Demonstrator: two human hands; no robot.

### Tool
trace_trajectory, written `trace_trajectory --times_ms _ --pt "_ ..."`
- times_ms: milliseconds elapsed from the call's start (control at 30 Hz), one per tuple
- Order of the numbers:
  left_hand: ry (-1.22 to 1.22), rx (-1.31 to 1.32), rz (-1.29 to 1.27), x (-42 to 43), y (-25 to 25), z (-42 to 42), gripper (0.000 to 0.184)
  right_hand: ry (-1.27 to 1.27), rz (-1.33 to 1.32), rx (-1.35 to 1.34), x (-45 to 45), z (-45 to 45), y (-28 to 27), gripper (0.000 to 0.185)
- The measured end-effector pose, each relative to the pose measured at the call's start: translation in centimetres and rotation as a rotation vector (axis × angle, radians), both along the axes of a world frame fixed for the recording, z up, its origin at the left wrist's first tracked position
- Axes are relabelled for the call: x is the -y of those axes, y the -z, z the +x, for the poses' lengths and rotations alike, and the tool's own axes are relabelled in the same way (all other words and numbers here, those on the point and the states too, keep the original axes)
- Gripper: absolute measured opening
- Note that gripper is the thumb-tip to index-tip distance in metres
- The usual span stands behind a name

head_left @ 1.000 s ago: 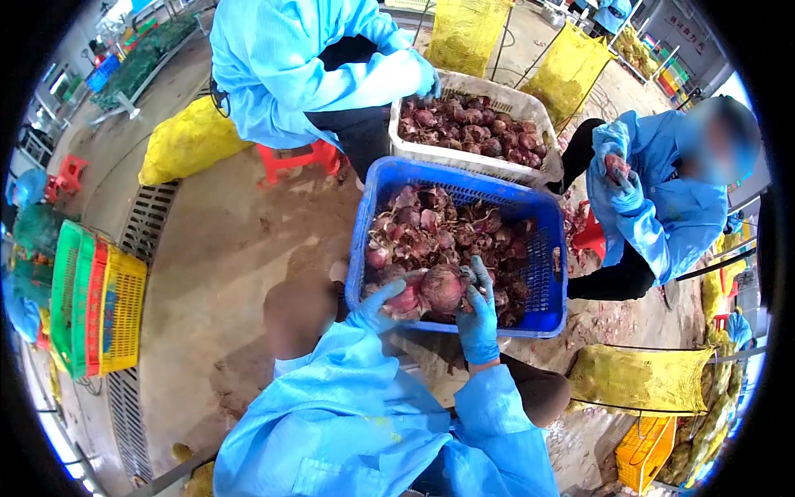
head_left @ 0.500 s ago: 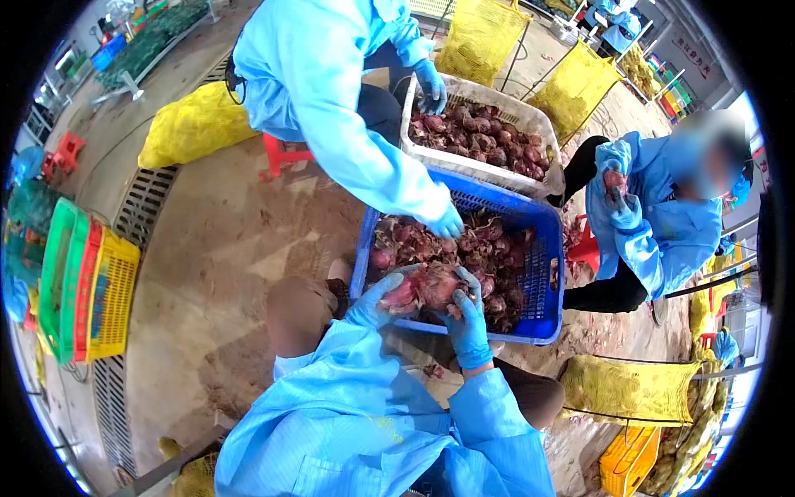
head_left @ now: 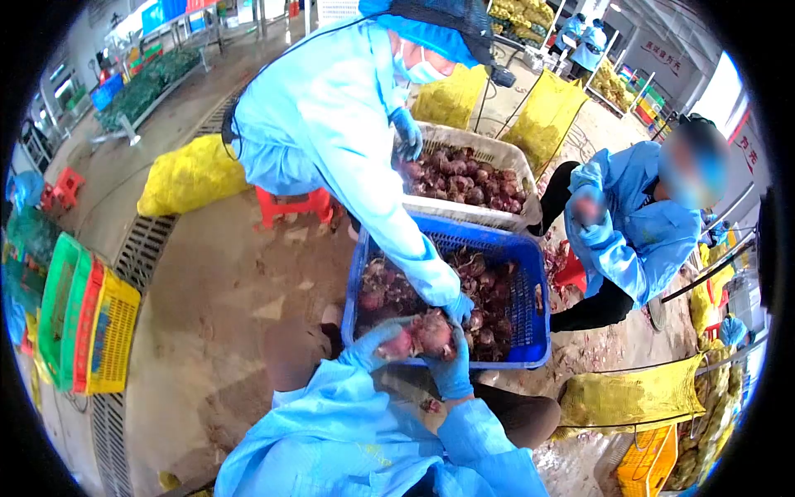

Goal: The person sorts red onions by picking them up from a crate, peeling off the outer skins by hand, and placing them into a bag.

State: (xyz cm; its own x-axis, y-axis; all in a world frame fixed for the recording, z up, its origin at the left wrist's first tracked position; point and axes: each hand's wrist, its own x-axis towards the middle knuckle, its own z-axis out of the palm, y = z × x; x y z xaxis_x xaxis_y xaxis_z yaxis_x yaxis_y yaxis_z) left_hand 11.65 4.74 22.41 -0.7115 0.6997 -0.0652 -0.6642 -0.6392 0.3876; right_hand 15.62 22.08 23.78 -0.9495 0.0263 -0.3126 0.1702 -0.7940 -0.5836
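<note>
Red onions fill much of a blue crate (head_left: 537,327) in front of me. Over its near edge my gloved left hand (head_left: 370,346) is closed round a red onion (head_left: 396,345). My gloved right hand (head_left: 451,364) grips a larger, papery onion (head_left: 434,334), which touches the first one. A co-worker's gloved hand (head_left: 459,309) reaches into the blue crate just beyond my right hand. Behind stands a white crate (head_left: 472,211) with more red onions (head_left: 468,178), and the co-worker's other hand (head_left: 407,134) is at its left end.
Another person (head_left: 638,224) sits at the right holding an onion. Yellow mesh bags (head_left: 546,116) stand behind the crates; a full yellow sack (head_left: 190,176) lies left. Stacked crates (head_left: 91,319) are at far left, an orange crate (head_left: 648,460) at lower right. A red stool (head_left: 294,205) is beside the co-worker.
The co-worker across has leaned forward and reached down among the onions near my hands. My hands still hold their onions, now lower in view over the crate's near edge.
</note>
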Motion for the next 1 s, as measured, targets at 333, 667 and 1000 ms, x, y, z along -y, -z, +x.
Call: trace_trajectory --times_ms 333,667,1000 --pt "0.051 0.026 -0.078 -0.1 2.7 0.5 0.057 0.151 0.118 -0.063 -0.4 0.9 -0.1 0.036" --pt "-0.17 0.238 -0.125 -1.0 2.0 0.5 0.054 0.195 -0.367 0.298 -1.4 0.4 3.4 0.062" --pt "-0.389 0.578 -0.049 -0.3 1.7 0.5 0.044 0.155 0.301 -0.115 -3.9 -13.4 -12.7 0.068"
